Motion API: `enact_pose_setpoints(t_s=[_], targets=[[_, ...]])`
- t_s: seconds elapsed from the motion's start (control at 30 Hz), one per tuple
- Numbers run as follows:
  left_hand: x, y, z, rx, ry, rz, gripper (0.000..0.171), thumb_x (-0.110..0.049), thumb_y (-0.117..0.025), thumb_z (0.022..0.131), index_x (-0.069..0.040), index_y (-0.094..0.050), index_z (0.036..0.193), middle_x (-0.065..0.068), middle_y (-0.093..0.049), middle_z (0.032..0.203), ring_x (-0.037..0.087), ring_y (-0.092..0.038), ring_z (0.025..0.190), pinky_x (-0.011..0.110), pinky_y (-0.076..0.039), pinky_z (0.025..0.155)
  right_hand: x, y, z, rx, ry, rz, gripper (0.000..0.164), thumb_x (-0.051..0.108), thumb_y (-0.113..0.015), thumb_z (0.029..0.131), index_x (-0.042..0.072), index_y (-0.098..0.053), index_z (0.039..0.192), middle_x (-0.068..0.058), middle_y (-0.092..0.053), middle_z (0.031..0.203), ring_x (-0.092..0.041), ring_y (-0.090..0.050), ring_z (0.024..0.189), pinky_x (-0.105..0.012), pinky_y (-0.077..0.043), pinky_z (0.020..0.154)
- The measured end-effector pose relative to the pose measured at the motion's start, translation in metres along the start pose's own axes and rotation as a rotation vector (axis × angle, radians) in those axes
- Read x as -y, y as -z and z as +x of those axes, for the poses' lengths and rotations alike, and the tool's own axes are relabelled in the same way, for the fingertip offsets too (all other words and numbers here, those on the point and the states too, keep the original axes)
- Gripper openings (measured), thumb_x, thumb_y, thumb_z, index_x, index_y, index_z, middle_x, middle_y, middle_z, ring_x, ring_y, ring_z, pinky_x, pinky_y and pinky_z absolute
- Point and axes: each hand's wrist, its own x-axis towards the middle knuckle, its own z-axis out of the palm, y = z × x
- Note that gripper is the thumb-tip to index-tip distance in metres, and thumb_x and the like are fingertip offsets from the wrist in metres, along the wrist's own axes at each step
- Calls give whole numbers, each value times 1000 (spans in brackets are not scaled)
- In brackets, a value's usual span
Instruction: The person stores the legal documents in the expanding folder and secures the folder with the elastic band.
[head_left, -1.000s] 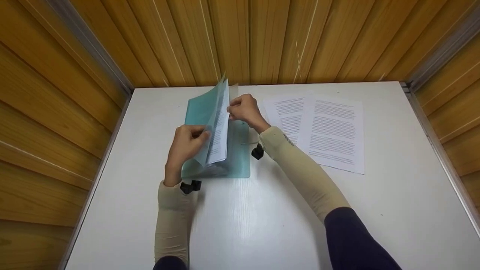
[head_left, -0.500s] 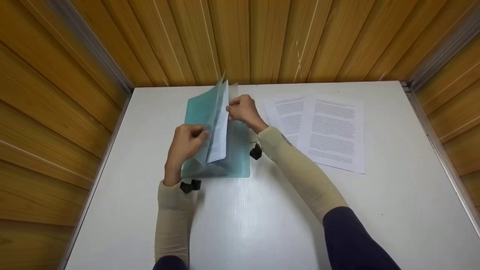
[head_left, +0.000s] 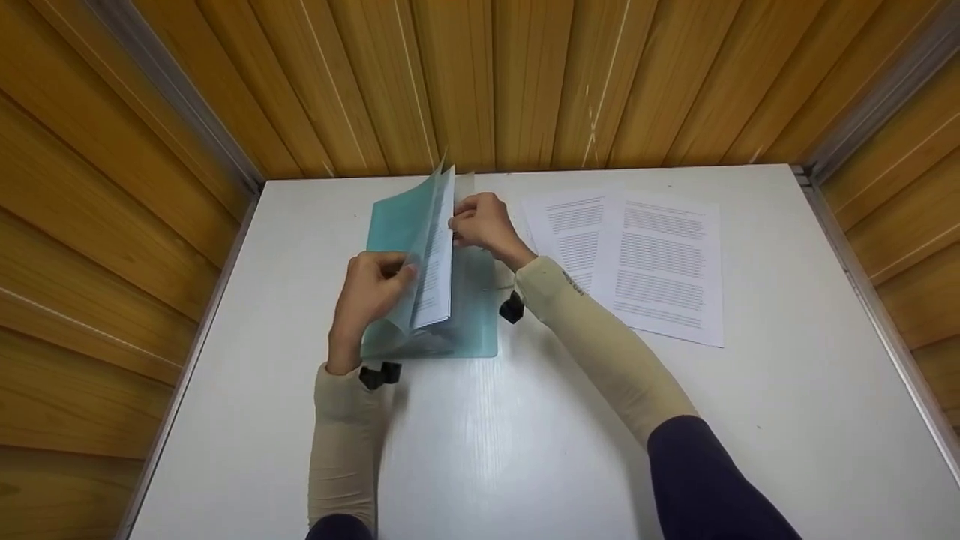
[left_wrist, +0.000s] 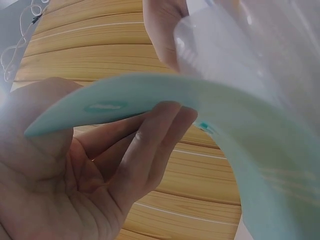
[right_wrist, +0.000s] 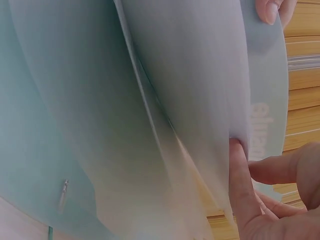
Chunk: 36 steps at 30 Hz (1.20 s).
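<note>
A teal document folder [head_left: 478, 334] stands partly open on the table, its clear inner sleeves fanned upward. My left hand [head_left: 367, 289] pinches the near left side of its raised cover; in the left wrist view that cover [left_wrist: 135, 95] bends between thumb and fingers. White printed paper [head_left: 433, 292] stands among the leaves. At its upper right edge, my right hand [head_left: 484, 225] pinches the paper; the right wrist view has a finger and the thumb about the edge of the pale paper [right_wrist: 195, 75]. How far the paper sits inside a sleeve is hard to tell.
Two printed sheets [head_left: 661, 262] lie overlapping on the white table [head_left: 570, 450], right of the folder. Behind the table rises a wood-patterned wall [head_left: 525, 90], close to the folder's top edge. A thin cord [left_wrist: 20, 45] hangs in the left wrist view.
The head view has shifted slightly. Both hands keep their holds, and the folder and paper stand almost as before.
</note>
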Motion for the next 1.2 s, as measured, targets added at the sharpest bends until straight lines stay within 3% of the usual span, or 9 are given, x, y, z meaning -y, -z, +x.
enact_pose_setpoints(t_s=[0.27,0.5,0.63,0.83,1.07,1.2], targets=[[1,-1,1,-13,4,11,27,-8,-67,97,2,-81,117,17,-80,108,24,-71,87,34,-56,76,2,6,-9,44,44,85,32,5,-69,99,-5,-66,129,-17,-76,112,-21,-78,85,-31,-64,77],[0,-1,2,-14,16,13,29,-8,-66,98,3,-78,122,19,-79,113,26,-74,91,38,-59,80,4,17,-18,78,59,98,36,5,-70,98,-4,-65,132,-18,-74,115,-23,-78,90,-46,-61,93],[-1,-1,2,-19,21,13,28,-9,-67,98,3,-79,121,18,-80,111,24,-71,88,32,-56,76,4,25,-24,88,88,102,38,7,-70,100,-7,-64,135,-19,-72,118,-26,-77,97,-41,-62,92],[-3,-1,2,-20,15,8,27,-8,-67,98,2,-80,119,17,-80,109,24,-69,86,30,-53,74,1,40,-34,76,148,56,35,9,-70,101,-4,-66,133,-19,-71,120,-27,-76,102,-43,-61,95],[-3,-2,4,-13,6,4,28,-9,-68,98,3,-79,120,18,-79,111,24,-70,89,29,-54,75,-4,60,-46,58,203,10,33,13,-69,102,-1,-69,132,-18,-71,124,-32,-73,110,-36,-62,91],[-3,-2,4,-11,4,12,28,-9,-67,98,2,-80,120,17,-80,111,24,-71,89,29,-54,75,-5,71,-53,43,233,-39,34,15,-69,102,0,-69,132,-17,-71,126,-34,-73,112,-41,-62,93]])
